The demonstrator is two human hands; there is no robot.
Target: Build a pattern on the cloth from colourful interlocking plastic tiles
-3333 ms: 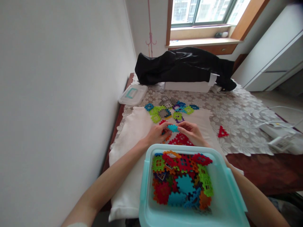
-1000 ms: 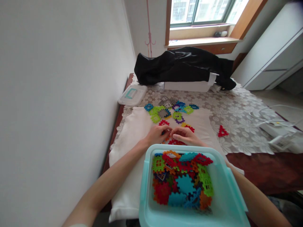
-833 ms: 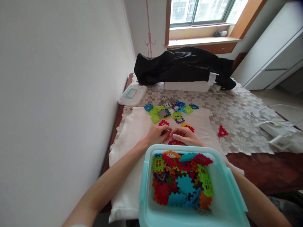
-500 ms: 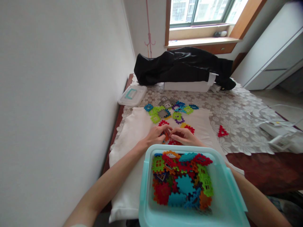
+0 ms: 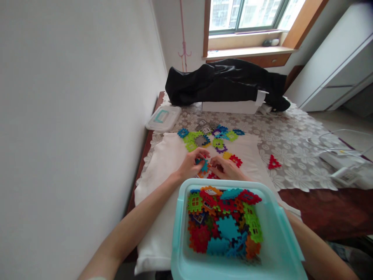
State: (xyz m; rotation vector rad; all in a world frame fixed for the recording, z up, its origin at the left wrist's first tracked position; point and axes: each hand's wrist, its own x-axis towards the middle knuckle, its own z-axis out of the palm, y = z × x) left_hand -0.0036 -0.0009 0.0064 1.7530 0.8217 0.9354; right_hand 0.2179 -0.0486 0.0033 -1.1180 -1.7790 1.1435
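Left hand (image 5: 201, 158) was curled round the blue piece (image 5: 205, 166), thumb and fingers apparently gripping it. Right hand (image 5: 215, 167) was half closed just beside it, fingertips at or near its right edge; cannot tell if it pinched anything. Orange piece (image 5: 202, 175) and red piece (image 5: 212, 176) sat just below, partly hidden by hands and tub rim. Past the right hand, yellow piece (image 5: 227, 155) and red square (image 5: 236, 161) lay on the white cloth (image 5: 157, 171). Green pieces (image 5: 190, 146) lay farther off, among blue and grey ones. Tub (image 5: 279, 249) stood nearest the wearer, between the forearms, loose pieces (image 5: 229, 227) inside. Lid (image 5: 163, 118) lay far left on the bench (image 5: 320, 214), red triangle (image 5: 274, 162) well off to the right.

Risks, as judged: teeth out of line could keep the blue piece from seating; pressing hard on soft cloth could tip it or pop neighbours loose; a forearm bumping the tub could shove it into the work. Tub rim also likely blocked part of the view.
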